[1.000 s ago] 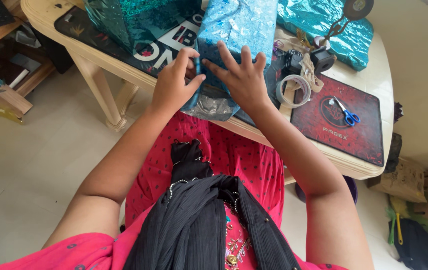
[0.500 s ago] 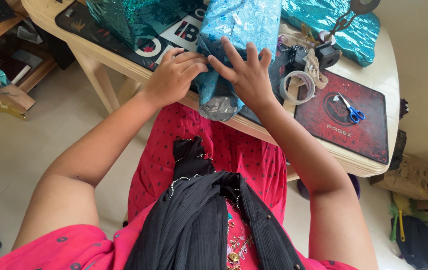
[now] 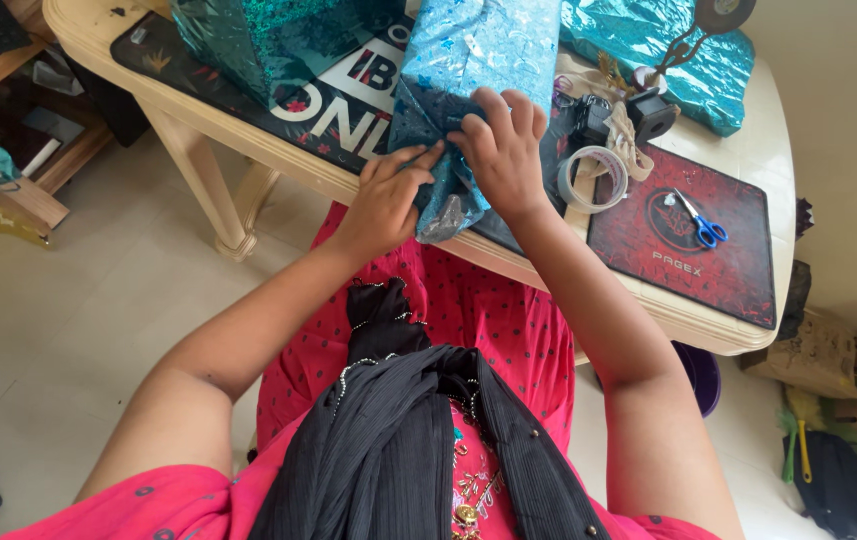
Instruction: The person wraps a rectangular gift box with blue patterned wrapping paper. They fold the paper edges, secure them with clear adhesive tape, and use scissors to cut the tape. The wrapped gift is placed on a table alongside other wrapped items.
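A box wrapped in shiny blue paper (image 3: 478, 50) lies on the cream table (image 3: 748, 160), its near end at the table's front edge. My left hand (image 3: 388, 205) presses the loose paper flap (image 3: 445, 205) at that near end from the left and below. On the right side of the same end, my right hand (image 3: 504, 148) pinches the fold, fingers curled over the paper. The silver underside of the paper shows at the flap's tip.
A roll of clear tape (image 3: 590, 178) lies just right of my right hand. Blue-handled scissors (image 3: 696, 222) rest on a red mat (image 3: 688, 240). Teal wrapping sheets (image 3: 268, 40) lie on the left and at the far right (image 3: 648, 45). A black tape dispenser (image 3: 648, 115) stands behind the roll.
My left hand has dropped from the box's top left to below the near end, pushing the flap up. My right hand's fingers have curled from flat to pinching the fold.
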